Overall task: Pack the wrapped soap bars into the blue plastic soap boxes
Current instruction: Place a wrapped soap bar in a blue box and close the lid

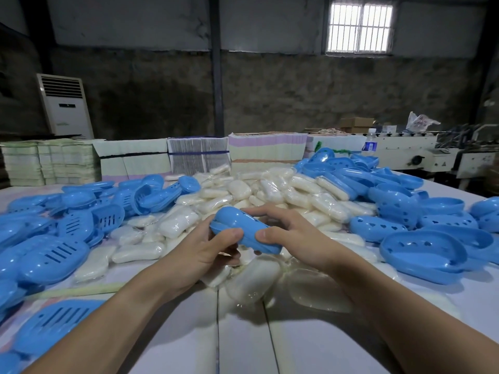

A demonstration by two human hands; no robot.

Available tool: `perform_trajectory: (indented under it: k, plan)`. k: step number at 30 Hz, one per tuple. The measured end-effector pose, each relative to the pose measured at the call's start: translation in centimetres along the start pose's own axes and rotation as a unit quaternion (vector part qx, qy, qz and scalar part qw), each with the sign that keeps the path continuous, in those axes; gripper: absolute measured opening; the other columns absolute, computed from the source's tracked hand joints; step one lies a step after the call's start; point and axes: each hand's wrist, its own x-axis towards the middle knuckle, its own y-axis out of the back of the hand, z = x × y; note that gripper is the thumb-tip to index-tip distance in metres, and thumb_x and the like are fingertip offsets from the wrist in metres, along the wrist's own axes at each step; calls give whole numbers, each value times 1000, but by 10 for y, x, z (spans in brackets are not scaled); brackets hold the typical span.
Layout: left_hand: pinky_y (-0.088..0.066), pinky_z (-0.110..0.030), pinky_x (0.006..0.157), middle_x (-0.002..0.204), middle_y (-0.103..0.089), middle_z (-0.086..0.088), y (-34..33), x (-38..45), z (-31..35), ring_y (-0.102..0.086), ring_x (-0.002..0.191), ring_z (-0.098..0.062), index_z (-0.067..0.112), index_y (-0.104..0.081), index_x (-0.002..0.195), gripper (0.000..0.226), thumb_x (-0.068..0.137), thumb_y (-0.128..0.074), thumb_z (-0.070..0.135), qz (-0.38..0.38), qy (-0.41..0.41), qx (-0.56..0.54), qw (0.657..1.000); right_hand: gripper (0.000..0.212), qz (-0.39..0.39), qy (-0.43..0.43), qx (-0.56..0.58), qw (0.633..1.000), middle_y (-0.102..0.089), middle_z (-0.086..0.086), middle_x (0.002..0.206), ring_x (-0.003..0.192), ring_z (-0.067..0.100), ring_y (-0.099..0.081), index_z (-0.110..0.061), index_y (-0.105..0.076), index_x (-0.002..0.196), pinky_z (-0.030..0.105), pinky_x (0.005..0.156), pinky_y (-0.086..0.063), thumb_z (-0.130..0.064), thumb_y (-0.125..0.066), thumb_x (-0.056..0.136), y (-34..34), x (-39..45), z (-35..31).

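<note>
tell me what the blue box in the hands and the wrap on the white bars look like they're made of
Blue soap box: looks like moulded hard plastic, smooth and semi-glossy, with soft highlights along its curved shell. Wrap on the soap bars: apparently thin clear plastic film, judging by its wrinkles and glints over the white bars.

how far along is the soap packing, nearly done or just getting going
Early on, by the look of it. In hand: both hands, left hand and right hand, grip one closed blue soap box over the table. Done: no finished stack can be picked out. Left: a large heap of wrapped soap bars in the middle, with loose slotted box halves on the left and holed box halves on the right.
</note>
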Motion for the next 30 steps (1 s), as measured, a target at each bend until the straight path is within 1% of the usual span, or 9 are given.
perform_trajectory:
  k: [3, 9, 12, 15, 19, 21, 25, 28, 30]
  plan:
    - [-58, -31, 76, 85, -59, -5, 1, -1, -2, -62, 73, -18, 27, -70, 111, 47, 69, -75, 48, 0, -9, -1, 1000, 45, -3, -3, 8, 1000, -70, 11, 114, 104, 29, -66, -42, -67, 118, 46, 95, -52, -44, -63, 72, 0, 0, 0]
    - [-55, -35, 79, 90, -66, 4, 1, -2, -3, -58, 75, -14, 19, -55, 131, 70, 71, -73, 51, 7, -7, 50, 999, 46, -8, -14, 16, 1000, -71, 12, 108, 89, 16, -67, -37, -69, 116, 33, 86, -51, -42, -62, 70, 1, -2, -1]
    - [-58, -35, 74, 79, -66, 11, -3, -3, 0, -58, 70, -11, 23, -56, 123, 62, 68, -73, 46, 43, -9, 36, 998, 49, 7, -4, 21, 1000, -69, 9, 108, 96, 25, -68, -44, -65, 120, 34, 89, -52, -44, -60, 71, -4, -2, 1]
    - [-54, -22, 62, 78, -68, 8, -6, -1, 1, -61, 65, -5, 24, -54, 120, 40, 86, -70, 38, 94, -26, 85, 992, 44, 28, 8, 14, 999, -67, 11, 103, 85, 19, -66, -50, -64, 113, 32, 78, -49, -47, -56, 70, -8, 2, 0]
    - [-58, -41, 84, 112, -71, -9, -13, -2, 2, -72, 97, -17, 21, -51, 128, 30, 99, -57, 26, 99, -25, 67, 993, 42, 34, 13, 1, 999, -69, -2, 100, 81, 9, -64, -53, -63, 113, 24, 71, -48, -48, -53, 72, -5, 1, 0]
    - [-57, -39, 86, 118, -70, -14, -12, -2, 3, -71, 105, -27, 18, -51, 129, 34, 97, -58, 27, 96, -29, 32, 994, 42, 41, 19, -7, 999, -68, -5, 98, 79, 5, -61, -54, -63, 112, 19, 67, -47, -49, -52, 72, -7, 2, 1]
    - [-58, -31, 86, 123, -68, -19, -12, 0, 2, -69, 109, -34, 15, -50, 132, 59, 82, -60, 44, 78, -26, -1, 997, 38, 81, 8, -28, 996, -67, -7, 94, 73, 0, -60, -45, -63, 115, 13, 63, -44, -41, -51, 79, -11, 5, 2]
    - [-56, -38, 93, 123, -67, -22, -12, 1, -1, -71, 106, -33, 15, -51, 133, 61, 81, -62, 44, 64, -18, -27, 997, 37, 89, 2, -40, 995, -67, -18, 86, 71, -1, -59, -41, -64, 114, 12, 62, -42, -38, -49, 80, -10, 5, 1]
    - [-57, -34, 90, 123, -66, -23, -12, 2, -1, -73, 100, -29, 13, -51, 133, 61, 81, -62, 43, 55, -13, -39, 998, 35, 92, 1, -44, 995, -67, -25, 87, 74, -4, -59, -43, -65, 110, 11, 63, -41, -38, -48, 80, -8, 5, 1]
